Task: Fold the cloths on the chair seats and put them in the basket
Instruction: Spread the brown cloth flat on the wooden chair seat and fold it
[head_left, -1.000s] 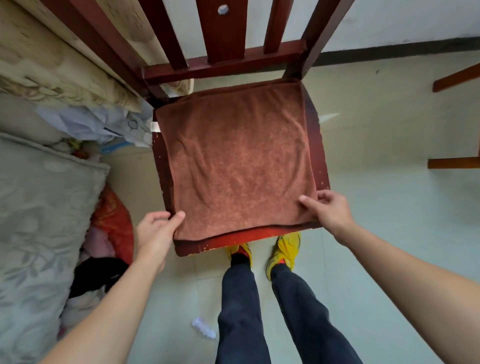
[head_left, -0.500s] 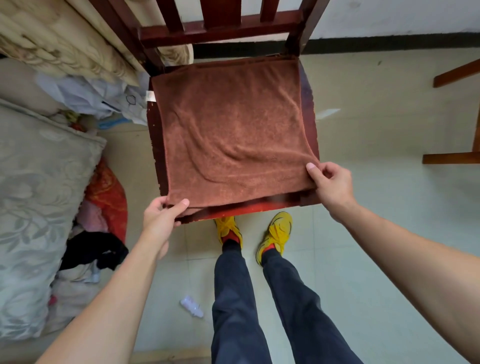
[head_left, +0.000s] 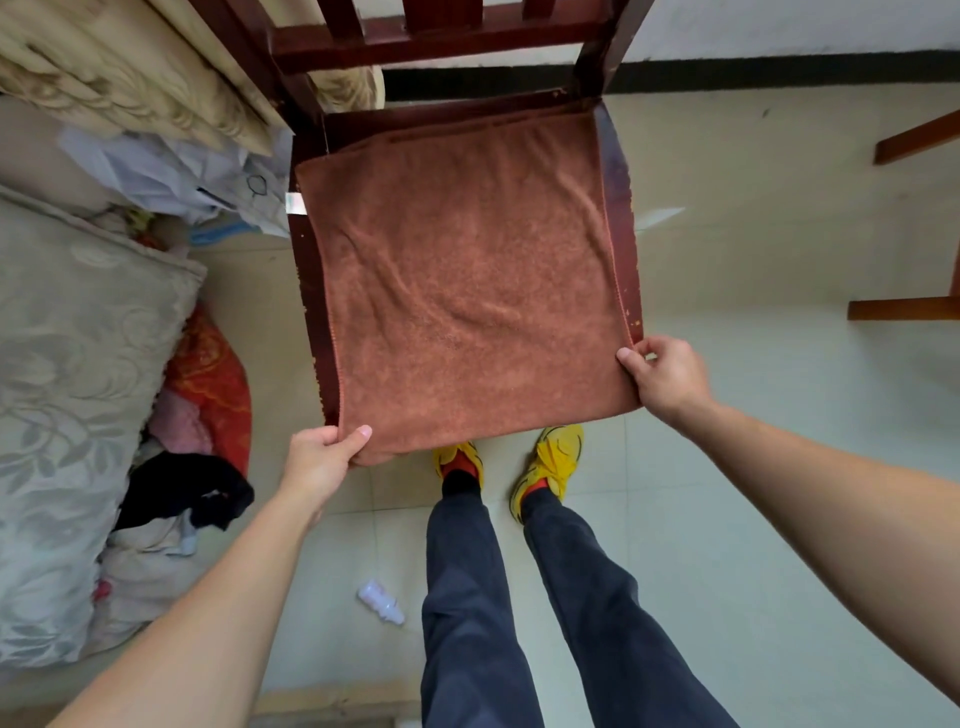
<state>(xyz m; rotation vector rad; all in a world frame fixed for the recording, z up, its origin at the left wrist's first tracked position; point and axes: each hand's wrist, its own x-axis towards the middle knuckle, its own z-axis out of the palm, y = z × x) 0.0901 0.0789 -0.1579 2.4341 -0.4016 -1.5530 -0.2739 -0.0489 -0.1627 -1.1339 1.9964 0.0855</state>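
Note:
A brown terry cloth (head_left: 467, 280) lies spread over the seat of a dark red wooden chair (head_left: 618, 218). Its near edge is lifted off the seat and hides the seat's front rail. My left hand (head_left: 322, 457) pinches the near left corner, thumb on top. My right hand (head_left: 665, 374) pinches the near right corner the same way. A small white label (head_left: 296, 203) sticks out at the cloth's far left edge. No basket is in view.
A grey patterned cushion (head_left: 67, 395) and a heap of clothes (head_left: 192, 467) lie on the floor to the left. A small plastic bottle (head_left: 382, 603) lies by my feet. Another wooden piece of furniture (head_left: 904, 309) stands at the right edge.
Both hands have taken the near corners and lifted the cloth's front edge up off the seat, so it now covers the chair's front rail.

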